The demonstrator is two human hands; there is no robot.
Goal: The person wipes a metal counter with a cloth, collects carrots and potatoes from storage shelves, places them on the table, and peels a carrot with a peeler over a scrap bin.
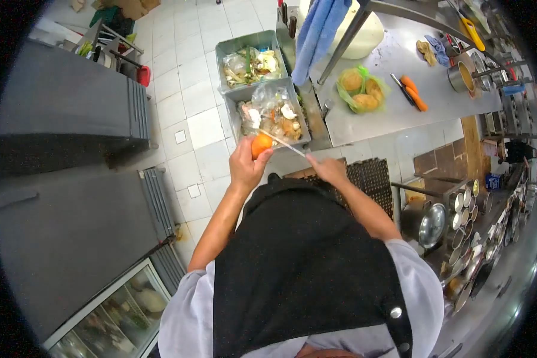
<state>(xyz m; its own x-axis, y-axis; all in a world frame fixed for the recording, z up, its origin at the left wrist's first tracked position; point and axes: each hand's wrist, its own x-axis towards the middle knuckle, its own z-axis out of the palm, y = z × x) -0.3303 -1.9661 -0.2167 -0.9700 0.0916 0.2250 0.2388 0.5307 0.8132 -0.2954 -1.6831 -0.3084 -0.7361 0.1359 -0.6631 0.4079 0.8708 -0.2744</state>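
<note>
My left hand (247, 164) is wrapped round an orange carrot (261, 145), held over the near edge of a grey bin (230, 113) of food scraps and plastic. In my right hand (329, 169) is the handle of a knife (289, 147); its thin blade points up and left, with the tip at the carrot's top. On the steel table (352, 126) to the right lie two more carrots (414, 93) beside a dark-handled knife (403, 89). Left of them sits a green plastic bag (364, 89) with round, brownish items in it.
Behind the near bin stands a second scrap bin (221, 56). A blue towel (322, 36) hangs from the table frame. Grey cabinets (71, 89) line the left. A pot (459, 77) is on the table's right, and a lidded pot (432, 225) stands on the right below.
</note>
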